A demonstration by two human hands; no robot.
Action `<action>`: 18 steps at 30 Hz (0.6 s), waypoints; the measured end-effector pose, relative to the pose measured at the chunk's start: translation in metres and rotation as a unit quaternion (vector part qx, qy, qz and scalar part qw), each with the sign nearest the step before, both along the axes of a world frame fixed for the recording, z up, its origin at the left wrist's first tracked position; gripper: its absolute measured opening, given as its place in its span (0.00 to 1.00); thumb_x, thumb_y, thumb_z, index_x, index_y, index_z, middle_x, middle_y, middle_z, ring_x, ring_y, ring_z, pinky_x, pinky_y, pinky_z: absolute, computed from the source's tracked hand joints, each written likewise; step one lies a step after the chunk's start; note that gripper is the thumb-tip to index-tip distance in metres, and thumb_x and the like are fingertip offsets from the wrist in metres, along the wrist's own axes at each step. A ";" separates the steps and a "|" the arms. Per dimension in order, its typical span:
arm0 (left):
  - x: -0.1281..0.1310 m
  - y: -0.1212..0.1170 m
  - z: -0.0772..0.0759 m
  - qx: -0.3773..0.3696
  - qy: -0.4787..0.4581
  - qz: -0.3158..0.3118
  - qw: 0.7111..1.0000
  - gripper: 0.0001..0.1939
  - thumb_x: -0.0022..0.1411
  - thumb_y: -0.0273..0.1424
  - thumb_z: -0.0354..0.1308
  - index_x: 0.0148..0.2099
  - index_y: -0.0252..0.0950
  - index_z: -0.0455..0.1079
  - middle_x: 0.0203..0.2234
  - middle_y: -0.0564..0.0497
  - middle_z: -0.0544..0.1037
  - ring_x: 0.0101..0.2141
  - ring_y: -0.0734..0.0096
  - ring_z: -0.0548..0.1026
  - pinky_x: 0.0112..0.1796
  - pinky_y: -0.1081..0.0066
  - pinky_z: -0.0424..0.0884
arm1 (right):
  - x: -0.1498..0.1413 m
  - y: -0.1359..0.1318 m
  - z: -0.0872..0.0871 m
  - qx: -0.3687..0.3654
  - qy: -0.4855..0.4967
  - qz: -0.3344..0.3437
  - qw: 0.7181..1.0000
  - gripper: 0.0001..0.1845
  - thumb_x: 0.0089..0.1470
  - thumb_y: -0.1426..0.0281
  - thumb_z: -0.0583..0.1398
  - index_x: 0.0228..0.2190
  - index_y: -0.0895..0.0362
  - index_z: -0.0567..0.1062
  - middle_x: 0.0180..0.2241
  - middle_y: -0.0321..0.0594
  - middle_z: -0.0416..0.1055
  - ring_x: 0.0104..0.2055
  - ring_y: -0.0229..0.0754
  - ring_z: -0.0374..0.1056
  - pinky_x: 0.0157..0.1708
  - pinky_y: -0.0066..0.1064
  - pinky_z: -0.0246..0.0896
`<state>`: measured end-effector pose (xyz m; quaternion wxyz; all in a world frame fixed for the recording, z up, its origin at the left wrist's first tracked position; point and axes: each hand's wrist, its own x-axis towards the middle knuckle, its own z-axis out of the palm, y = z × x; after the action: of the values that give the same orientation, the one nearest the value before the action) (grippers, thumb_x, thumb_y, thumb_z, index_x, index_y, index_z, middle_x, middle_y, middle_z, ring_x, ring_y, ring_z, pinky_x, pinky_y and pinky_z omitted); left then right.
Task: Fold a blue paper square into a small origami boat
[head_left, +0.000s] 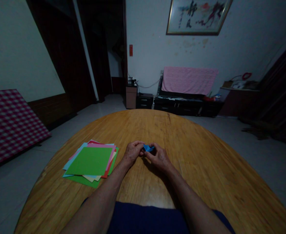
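Note:
A small folded piece of blue paper (148, 148) is held between my two hands above the middle of the table. My left hand (134, 151) pinches its left side, with the fingers closed. On the other side, my right hand (159, 156) grips the right edge between thumb and fingers. The fingers cover part of the folds, so the paper's full shape cannot be made out. To the left of my left hand lies a loose stack of coloured paper sheets (90, 161), a green one on top and pink, red, light blue and cream edges below.
The round wooden table (196, 162) has a curved edge all around. Past it stand a low black cabinet (179, 106) and something draped with a pink cloth (189, 79). A red-checked cloth (11, 122) covers an object at the left.

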<state>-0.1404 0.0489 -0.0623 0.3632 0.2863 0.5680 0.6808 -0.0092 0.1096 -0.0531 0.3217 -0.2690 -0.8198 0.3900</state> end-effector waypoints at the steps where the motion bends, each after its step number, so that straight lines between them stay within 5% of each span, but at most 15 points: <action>1: 0.000 0.000 0.001 -0.002 -0.001 0.001 1.000 0.11 0.45 0.29 0.56 0.34 0.31 0.72 0.15 0.55 0.71 0.14 0.79 0.65 0.18 0.79 0.60 | 0.000 0.000 0.000 -0.006 0.001 -0.001 1.000 0.11 0.47 0.63 0.61 0.31 0.57 0.70 0.24 0.36 0.70 0.26 0.39 0.66 0.26 0.28 0.59; 9: 0.000 -0.009 0.010 0.000 0.055 -0.063 0.996 0.08 0.46 0.26 0.54 0.31 0.32 0.71 0.16 0.55 0.71 0.18 0.78 0.67 0.23 0.77 0.63 | 0.001 0.006 -0.006 -0.130 0.065 0.026 0.989 0.11 0.45 0.64 0.62 0.29 0.57 0.71 0.25 0.36 0.70 0.28 0.40 0.67 0.29 0.30 0.61; 13: -0.001 -0.019 0.021 -0.008 0.198 -0.124 0.972 0.09 0.46 0.25 0.59 0.34 0.32 0.73 0.23 0.52 0.74 0.24 0.76 0.70 0.27 0.76 0.64 | 0.003 0.010 -0.009 -0.216 0.092 0.069 0.969 0.13 0.43 0.63 0.64 0.31 0.56 0.71 0.27 0.37 0.71 0.30 0.41 0.67 0.30 0.32 0.63; 18: -0.003 -0.023 0.025 0.021 0.264 -0.155 0.952 0.08 0.51 0.32 0.61 0.32 0.32 0.74 0.26 0.51 0.74 0.28 0.74 0.70 0.30 0.75 0.64 | 0.009 0.014 -0.003 -0.209 0.097 0.106 0.967 0.13 0.45 0.61 0.64 0.31 0.56 0.73 0.30 0.37 0.70 0.32 0.40 0.66 0.34 0.32 0.63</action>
<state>-0.1432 0.0259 -0.0378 0.2956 0.5478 0.5778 0.5279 -0.0005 0.1238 -0.0566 0.2929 -0.2028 -0.7091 0.6085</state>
